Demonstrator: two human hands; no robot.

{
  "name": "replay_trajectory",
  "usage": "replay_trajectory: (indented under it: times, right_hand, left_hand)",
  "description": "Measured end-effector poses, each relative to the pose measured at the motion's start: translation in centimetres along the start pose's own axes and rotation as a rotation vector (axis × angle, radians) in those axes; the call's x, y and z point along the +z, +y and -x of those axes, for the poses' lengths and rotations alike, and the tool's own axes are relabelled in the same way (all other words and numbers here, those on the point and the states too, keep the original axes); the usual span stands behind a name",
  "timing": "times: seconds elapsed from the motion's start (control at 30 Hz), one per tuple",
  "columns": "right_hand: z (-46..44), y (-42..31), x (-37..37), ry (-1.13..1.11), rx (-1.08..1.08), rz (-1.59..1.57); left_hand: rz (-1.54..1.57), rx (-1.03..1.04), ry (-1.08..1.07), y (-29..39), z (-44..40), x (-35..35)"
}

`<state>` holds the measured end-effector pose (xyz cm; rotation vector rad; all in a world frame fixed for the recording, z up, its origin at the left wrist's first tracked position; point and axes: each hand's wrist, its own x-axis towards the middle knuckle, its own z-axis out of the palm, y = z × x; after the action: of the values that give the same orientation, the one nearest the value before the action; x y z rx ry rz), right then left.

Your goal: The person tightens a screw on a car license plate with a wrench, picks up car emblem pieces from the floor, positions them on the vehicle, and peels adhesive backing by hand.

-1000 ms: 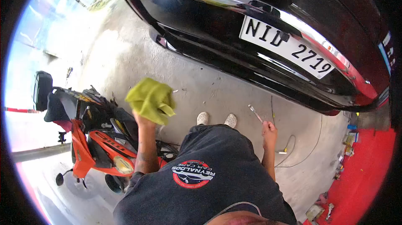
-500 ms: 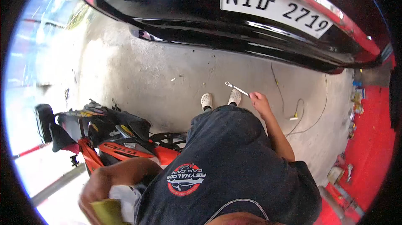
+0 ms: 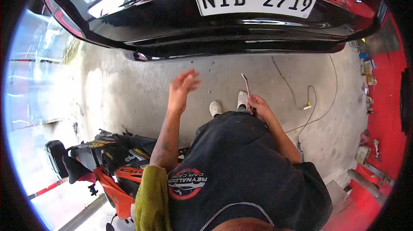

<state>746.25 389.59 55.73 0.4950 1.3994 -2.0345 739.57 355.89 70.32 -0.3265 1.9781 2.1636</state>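
Head view: left hand (image 3: 184,85) hovering above concrete floor (image 3: 129,84), fingers loosely spread; right hand (image 3: 260,107) gripping wrench (image 3: 246,84), wrench tip pointing toward black car (image 3: 163,29). Green cloth (image 3: 150,201) draping over left upper arm; orange motorcycle (image 3: 116,192) standing at left.

The green cloth (image 3: 151,196), gone from the left hand (image 3: 184,85), now drapes behind it over that arm (image 3: 164,147); the wrench (image 3: 246,83) points straighter ahead from the right hand (image 3: 260,107).

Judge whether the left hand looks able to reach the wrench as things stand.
Probably yes: the left hand looks empty, and the wrench juts out of the right hand, with only floor showing in between.
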Motion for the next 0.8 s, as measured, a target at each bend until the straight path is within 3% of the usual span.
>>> replay_trajectory:
  times: [0.1,0.33,0.8]
  right_hand:
    - [1.1,-0.1,-0.4,0.005,-0.067,0.004]
    - [4.6,1.7,-2.5,0.163,-0.164,-0.047]
    - [5.9,1.0,-3.6,0.295,-0.173,-0.08]
  left_hand:
    - [-0.049,0.149,0.04,2.5,-6.0,2.4]
    - [-0.23,0.208,0.042,7.2,-13.8,4.7]
    - [-0.17,0.194,0.103,7.6,-15.6,5.8]
